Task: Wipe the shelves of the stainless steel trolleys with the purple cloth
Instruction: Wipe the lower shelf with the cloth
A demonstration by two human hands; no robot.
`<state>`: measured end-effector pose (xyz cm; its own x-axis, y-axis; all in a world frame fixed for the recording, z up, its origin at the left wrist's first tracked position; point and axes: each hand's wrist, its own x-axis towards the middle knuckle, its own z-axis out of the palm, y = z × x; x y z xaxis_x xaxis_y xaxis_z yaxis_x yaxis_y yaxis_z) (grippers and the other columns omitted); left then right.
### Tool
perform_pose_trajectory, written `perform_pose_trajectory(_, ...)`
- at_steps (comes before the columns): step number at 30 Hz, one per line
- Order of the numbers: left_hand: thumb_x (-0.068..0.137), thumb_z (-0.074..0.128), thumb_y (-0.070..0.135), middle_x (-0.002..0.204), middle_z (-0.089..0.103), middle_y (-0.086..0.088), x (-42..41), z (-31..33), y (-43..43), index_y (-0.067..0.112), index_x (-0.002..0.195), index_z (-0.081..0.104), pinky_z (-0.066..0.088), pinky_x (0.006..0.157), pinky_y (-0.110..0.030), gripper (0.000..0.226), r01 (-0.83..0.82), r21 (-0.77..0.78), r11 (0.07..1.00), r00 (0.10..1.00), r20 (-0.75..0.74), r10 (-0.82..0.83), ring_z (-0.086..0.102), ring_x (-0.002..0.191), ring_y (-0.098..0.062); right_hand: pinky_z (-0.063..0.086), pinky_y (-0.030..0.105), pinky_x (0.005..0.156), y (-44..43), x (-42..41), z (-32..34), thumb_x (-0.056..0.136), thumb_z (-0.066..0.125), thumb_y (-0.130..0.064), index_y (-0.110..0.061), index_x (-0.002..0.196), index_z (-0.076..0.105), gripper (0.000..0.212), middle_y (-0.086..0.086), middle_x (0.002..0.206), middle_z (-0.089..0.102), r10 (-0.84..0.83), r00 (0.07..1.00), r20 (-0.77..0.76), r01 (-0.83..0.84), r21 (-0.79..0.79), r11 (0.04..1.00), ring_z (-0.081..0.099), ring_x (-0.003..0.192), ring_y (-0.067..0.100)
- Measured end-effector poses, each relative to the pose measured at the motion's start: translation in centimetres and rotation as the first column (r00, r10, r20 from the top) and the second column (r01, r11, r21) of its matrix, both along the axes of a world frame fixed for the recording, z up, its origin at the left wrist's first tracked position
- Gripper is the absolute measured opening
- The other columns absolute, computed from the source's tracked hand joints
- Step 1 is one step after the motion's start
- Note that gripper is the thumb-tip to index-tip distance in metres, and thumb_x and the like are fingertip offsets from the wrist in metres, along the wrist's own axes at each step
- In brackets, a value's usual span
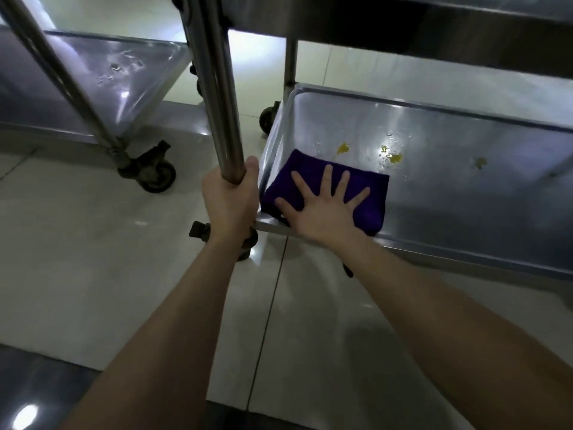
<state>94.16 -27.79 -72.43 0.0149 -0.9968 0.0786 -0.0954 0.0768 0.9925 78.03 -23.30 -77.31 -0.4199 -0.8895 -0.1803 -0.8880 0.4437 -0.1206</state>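
A folded purple cloth (376, 200) lies flat in the near left corner of the right trolley's bottom shelf (483, 193). My right hand (322, 209) presses down on it with fingers spread wide. Yellow stains (392, 155) and water drops mark the steel just beyond the cloth; another stain (480, 162) sits further right. My left hand (229, 203) is wrapped around the trolley's upright steel post (217, 97). A second trolley's bottom shelf (93, 85) stands to the left, with small wet marks on it.
An upper shelf (434, 29) overhangs the right trolley's bottom shelf. Caster wheels (155, 172) stand on the pale tiled floor (93, 259) between the trolleys. A slanted steel bar (62, 76) of the left trolley crosses the upper left.
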Motion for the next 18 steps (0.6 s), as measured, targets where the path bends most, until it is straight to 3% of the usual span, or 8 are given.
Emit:
perform_pose_trajectory(3,0.097,0.07,0.032,0.066,0.049,-0.017,0.2,-0.1,-0.3,-0.013,0.075,0.052,0.045,0.058,-0.038,0.053,0.017,0.009,1.0,1.0,-0.005,-0.017,0.05,0.06,-0.026,-0.019,0.088,0.108,-5.5,-2.0,1.3,0.09,0.012,-0.095,-0.052,0.168,-0.006,0.091,0.017,0.177,-0.024,-0.016,0.999,0.042,0.015,0.02,1.0,-0.026,0.157,0.055)
perform_pose_trajectory(6,0.098,0.072,0.029,0.067,0.052,-0.015,0.5,0.0,-0.6,0.0,0.077,0.061,0.051,0.056,-0.034,0.038,0.016,0.001,1.0,1.0,0.02,-0.016,0.056,0.059,-0.022,-0.017,0.089,0.108,-8.4,-2.0,1.4,0.093,0.013,-0.092,-0.048,0.17,-0.005,0.09,0.02,0.177,-0.021,-0.026,1.0,0.014,0.026,0.021,0.999,-0.024,0.156,0.058)
perform_pose_trajectory(8,0.098,0.072,0.031,0.065,0.054,-0.01,0.5,0.0,-0.7,0.008,0.08,0.064,0.055,0.057,-0.033,0.03,0.02,0.003,1.0,0.999,0.048,-0.02,0.059,0.058,-0.017,-0.018,0.089,0.109,-7.0,-1.5,0.9,0.094,0.01,-0.091,-0.048,0.169,-0.005,0.088,0.019,0.177,-0.02,0.005,1.0,-0.007,-0.005,0.013,1.0,-0.023,0.158,0.056)
perform_pose_trajectory(14,0.098,0.074,0.038,0.065,0.064,-0.004,1.0,0.3,-0.7,0.004,0.08,0.072,0.056,0.067,-0.036,0.039,0.019,0.048,0.999,0.995,0.099,-0.024,0.065,0.063,-0.017,-0.021,0.08,0.116,1.6,-2.4,-0.2,0.099,0.014,-0.085,-0.056,0.167,0.002,0.076,0.008,0.179,-0.018,0.102,0.994,0.034,-0.1,-0.053,0.994,-0.022,0.162,0.041)
perform_pose_trajectory(16,0.098,0.077,0.039,0.072,0.069,-0.001,1.0,0.7,-0.9,0.004,0.086,0.074,0.054,0.071,-0.035,0.037,0.018,0.078,0.997,0.983,0.178,-0.031,0.066,0.07,-0.016,-0.018,0.077,0.12,3.7,-4.6,0.2,0.099,0.017,-0.085,-0.059,0.166,0.002,0.074,0.003,0.18,-0.018,0.075,0.994,0.08,-0.073,-0.019,0.997,-0.023,0.163,0.036)
perform_pose_trajectory(18,0.09,0.084,0.04,0.09,0.07,0.0,1.6,1.2,-0.3,0.004,0.104,0.068,0.054,0.081,-0.037,0.042,-0.068,0.087,0.994,0.952,0.302,0.039,0.067,0.084,-0.018,-0.018,0.074,0.121,5.1,-6.5,0.4,0.098,0.016,-0.088,-0.061,0.165,0.001,0.074,0.0,0.179,-0.02,0.062,0.993,0.1,-0.063,0.006,0.998,-0.025,0.163,0.032)
